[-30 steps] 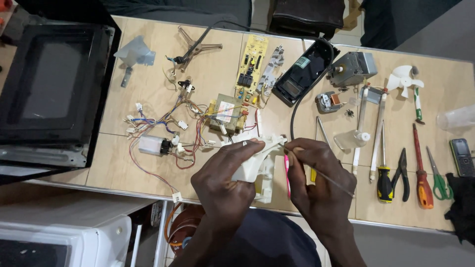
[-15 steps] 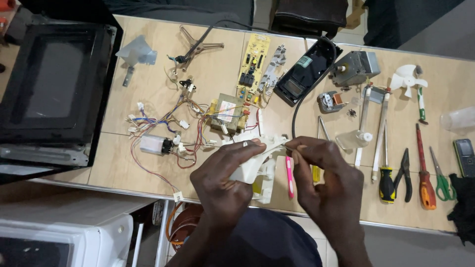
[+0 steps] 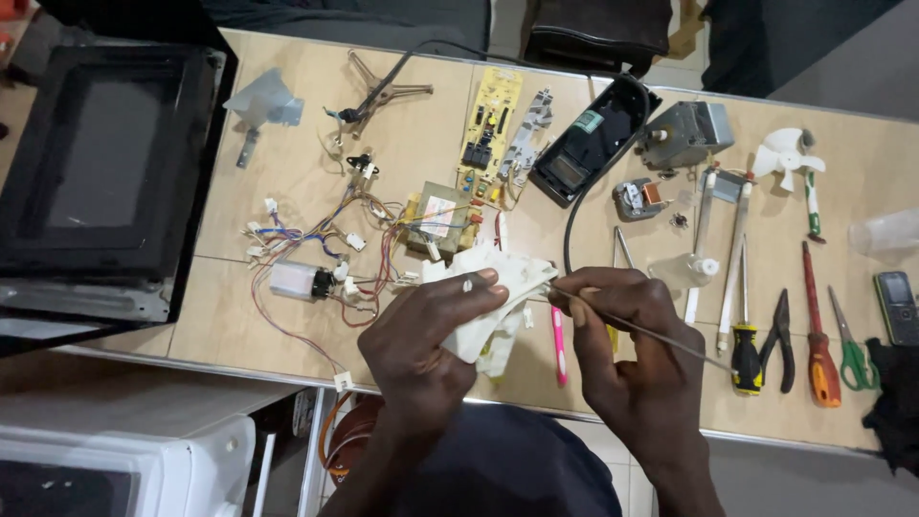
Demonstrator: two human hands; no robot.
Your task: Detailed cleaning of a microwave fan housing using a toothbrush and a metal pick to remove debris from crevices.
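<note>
**Thin rod meets white plastic bracket over a bench of oven parts**

My left hand [image 3: 426, 345] is wrapped around a white plastic bracket [image 3: 493, 306], thumb on its top face and fingers curled beneath, holding it just above the near edge of the wooden table [image 3: 230, 316]. My right hand [image 3: 632, 345] pinches a thin metal rod [image 3: 651, 332] between thumb and forefinger, closed tight on the shaft, its tip touching the bracket's right corner while the far end slants out toward the yellow-handled screwdriver [image 3: 745, 359]. Below the bracket a pink-handled tool [image 3: 556, 330] lies on the table.

Beyond my hands are a tangle of coloured wires [image 3: 316, 258], a small transformer [image 3: 438, 220], a yellow circuit board [image 3: 488, 120] and a black control panel housing [image 3: 589, 144]. Pliers [image 3: 785, 335], an orange-handled screwdriver [image 3: 818, 359] and green scissors [image 3: 847, 349] sit in a row to the right, and a black oven door [image 3: 96, 163] stands at far left.

To do this well, I judge the bracket wants a firm, unmoving grip while the rod is worked with small, controlled pressure close to the tip; a slip could snap a thin plastic tab or send the point toward my left fingers.
</note>
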